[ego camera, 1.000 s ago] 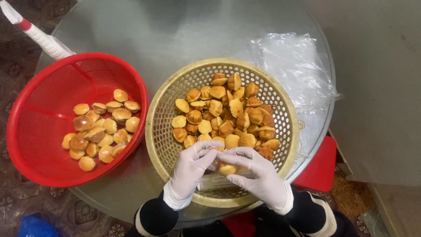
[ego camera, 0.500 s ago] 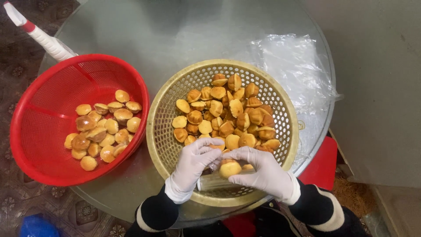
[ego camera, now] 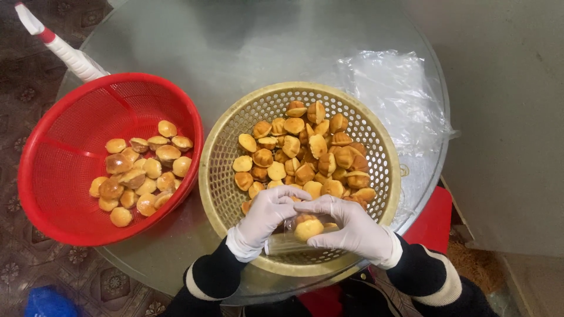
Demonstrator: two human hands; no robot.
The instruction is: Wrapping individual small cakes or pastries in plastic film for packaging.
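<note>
Both my hands wear white gloves and meet over the near rim of a beige perforated basket [ego camera: 218,158] holding several small golden cakes [ego camera: 305,149]. My left hand [ego camera: 265,214] pinches the edge of a small clear plastic bag [ego camera: 282,242]. My right hand [ego camera: 349,226] holds the same bag with one golden cake [ego camera: 308,229] sitting in its mouth. To the left, a red perforated basket [ego camera: 64,147] holds several more cakes, some of them wrapped in clear film.
Both baskets stand on a round glass table [ego camera: 235,53]. A pile of clear plastic bags [ego camera: 393,94] lies at the table's right. A white and red handle [ego camera: 59,50] pokes in at the upper left. A red stool [ego camera: 435,226] is below the table's right edge.
My hands picked one cake out of the beige basket and drew it toward me; it now sits in the mouth of the clear bag.
</note>
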